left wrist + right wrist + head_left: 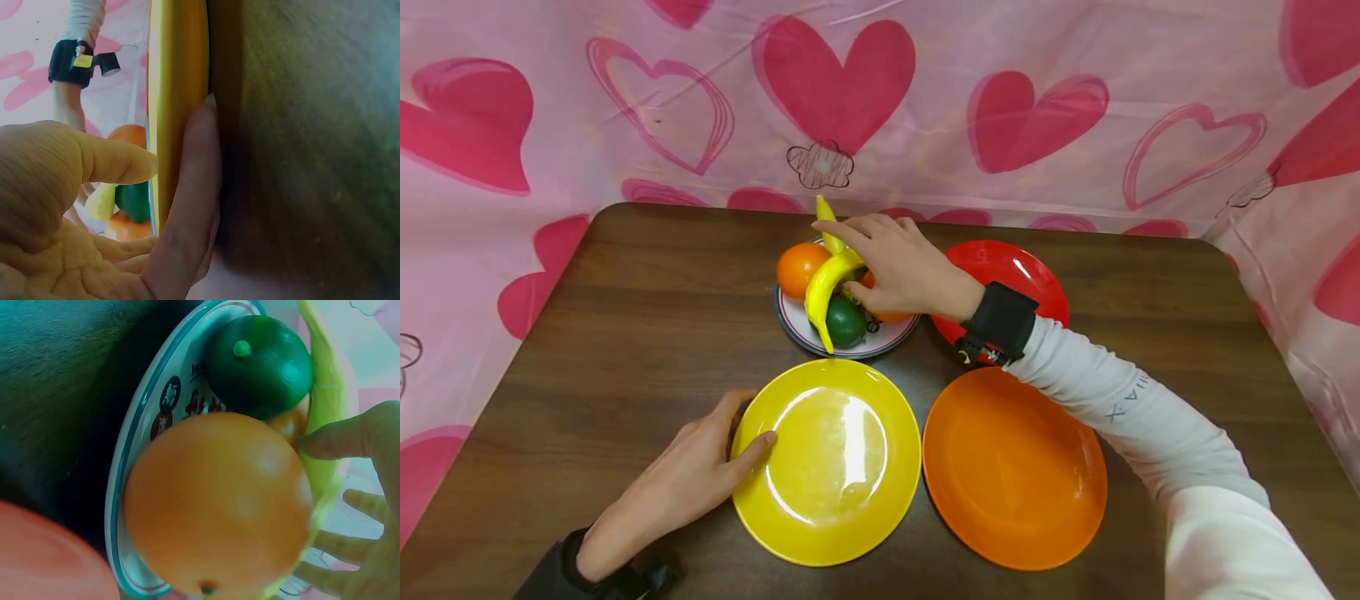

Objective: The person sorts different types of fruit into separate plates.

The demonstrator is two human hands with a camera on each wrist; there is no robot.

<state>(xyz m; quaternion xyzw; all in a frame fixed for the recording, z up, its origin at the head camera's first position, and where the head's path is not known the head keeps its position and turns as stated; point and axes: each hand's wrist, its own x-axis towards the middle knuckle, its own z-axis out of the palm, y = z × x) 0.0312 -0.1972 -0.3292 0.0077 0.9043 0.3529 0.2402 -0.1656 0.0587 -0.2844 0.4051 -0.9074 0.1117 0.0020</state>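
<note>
My left hand (688, 467) pinches the left rim of a yellow plate (827, 533), thumb on top and fingers underneath, as the left wrist view shows. My right hand (906, 267) reaches over a white, blue-rimmed plate (790, 323) of fruit. Its thumb touches or nearly touches a yellow banana (822, 292), while the spread fingers extend past it. A second banana (826, 218) points toward the back. Around them sit an orange (800, 271), a round dark green fruit (846, 322) and a larger orange fruit (219, 500), mostly covered by the right hand in the head view.
An orange plate (1015, 475) lies right of the yellow one, nearly touching it. Behind it is a red plate (1015, 271), partly under the right wrist. All stand on a brown wooden table (625, 333) against a pink heart-patterned cloth (940, 117).
</note>
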